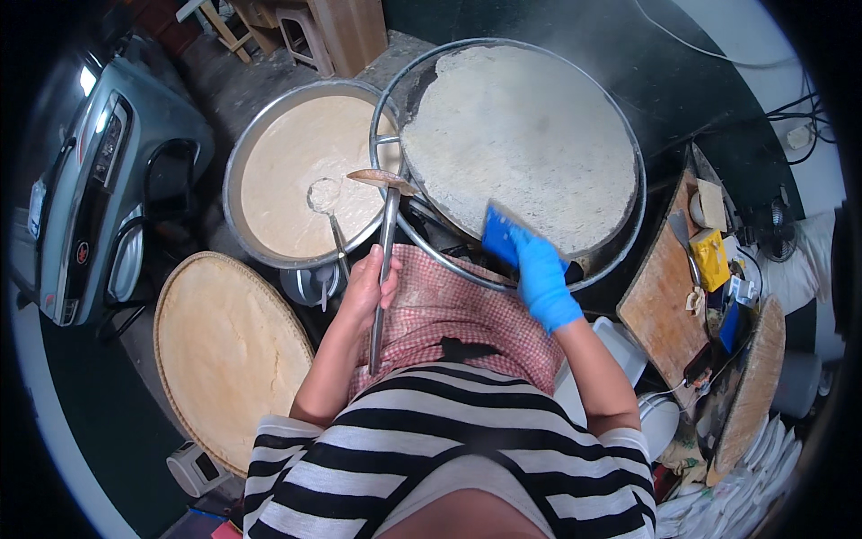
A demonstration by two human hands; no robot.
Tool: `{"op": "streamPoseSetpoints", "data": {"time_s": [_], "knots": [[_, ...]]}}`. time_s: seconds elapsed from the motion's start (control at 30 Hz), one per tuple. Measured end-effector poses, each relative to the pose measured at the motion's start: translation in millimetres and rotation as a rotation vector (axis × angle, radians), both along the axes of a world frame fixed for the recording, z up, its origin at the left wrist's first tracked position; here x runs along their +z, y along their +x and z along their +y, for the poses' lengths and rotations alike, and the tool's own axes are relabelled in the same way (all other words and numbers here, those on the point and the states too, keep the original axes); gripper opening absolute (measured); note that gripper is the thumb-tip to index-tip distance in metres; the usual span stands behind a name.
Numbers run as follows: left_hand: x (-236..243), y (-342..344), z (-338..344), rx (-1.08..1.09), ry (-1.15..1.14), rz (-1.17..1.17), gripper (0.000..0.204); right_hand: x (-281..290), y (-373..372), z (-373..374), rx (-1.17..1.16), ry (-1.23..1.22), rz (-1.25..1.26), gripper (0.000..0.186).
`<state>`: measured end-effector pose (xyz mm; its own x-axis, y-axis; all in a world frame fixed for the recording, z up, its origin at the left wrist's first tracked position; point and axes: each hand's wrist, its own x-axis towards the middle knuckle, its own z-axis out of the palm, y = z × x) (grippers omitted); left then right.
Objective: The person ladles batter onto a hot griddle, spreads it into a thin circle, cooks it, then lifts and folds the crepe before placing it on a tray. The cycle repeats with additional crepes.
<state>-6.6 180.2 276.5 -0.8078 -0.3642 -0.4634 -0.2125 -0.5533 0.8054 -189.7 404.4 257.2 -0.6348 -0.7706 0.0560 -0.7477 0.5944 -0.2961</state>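
so the room's a cramped workspace: dark floor, scooter (99, 184) parked off to the left, and a wooden board (660, 292) over on the right with a yellow packet (708, 260) beside it. big round griddle (640, 202) up front with a pale sheet of batter (525, 144) covering most of it, bit of haze above.

just left of it is a wide metal pot (232, 184) of runny batter (292, 148), a small scoop (337, 232) dipped in. pot and griddle sit practically rim to rim, i'd guess so both are in easy reach. round woven tray (164, 314) is down at the left.

left hand (366, 286): grip is clamped around the shaft of a long metal ladle (388, 235), near upright, head over where the two rims meet, maybe just parked so drips land somewhere sensible.

right hand (541, 278), blue glove: fingers together, grip closed on a blue scraper (503, 232) at the griddle's near edge. glove's probably for the heat. can't tell if the blade touches the sheet.
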Motion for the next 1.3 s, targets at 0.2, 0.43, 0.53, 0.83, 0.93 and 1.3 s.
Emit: {"op": "streamPoseSetpoints", "data": {"time_s": [0.2,0.43,0.53,0.83,0.93,1.3], "knots": [[1,0,1,0.025,0.023,-0.024,0.046,-2,17,-30,0.064,0.193,-0.085,0.057],[3,0,1,0.032,0.001,-0.027,0.047,1,15,-52,0.094,0.029,0.065,0.048],[3,-1,0,0.044,0.019,-0.052,0.048,-6,25,-60,0.129,0.191,0.008,0.042],[0,-7,0,-0.003,0.004,-0.051,0.048,4,7,33,-0.075,0.010,-0.042,0.048],[-1,-16,3,-0.042,0.010,-0.048,0.047,-10,12,47,-0.135,0.024,0.101,0.035],[12,-53,19,-0.289,-0.012,0.004,0.036,80,37,58,0.094,-0.253,-0.097,0.057]]}}
